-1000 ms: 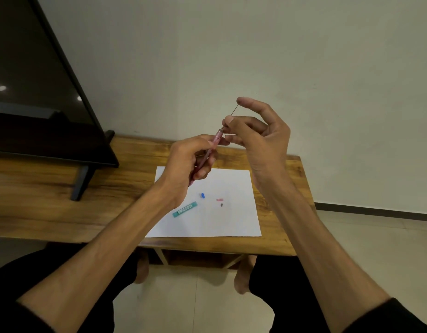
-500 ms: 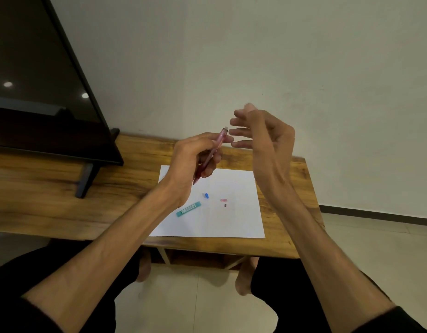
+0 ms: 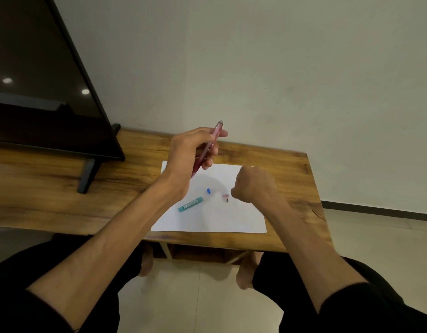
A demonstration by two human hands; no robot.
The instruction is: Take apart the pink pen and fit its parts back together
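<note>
A wooden table [image 3: 289, 169] is covered by paper [image 3: 215, 219]. A pink pencil [image 3: 209, 145] is gripped by the left hand [image 3: 191, 152]. The right hand [image 3: 253, 186] is lowered near small bits [image 3: 225, 197], fingers curled; whether anything's pinched can't be told.

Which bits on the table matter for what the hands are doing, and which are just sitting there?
In play: pink mechanical pencil, small pink piece, tiny dark piece, teal lead case, blue cap, paper sheet.
Idle: television.

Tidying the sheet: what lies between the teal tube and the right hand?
In the head view, a blue cap, then a pink piece and a dark bit, lie between teal tube and right hand.
</note>
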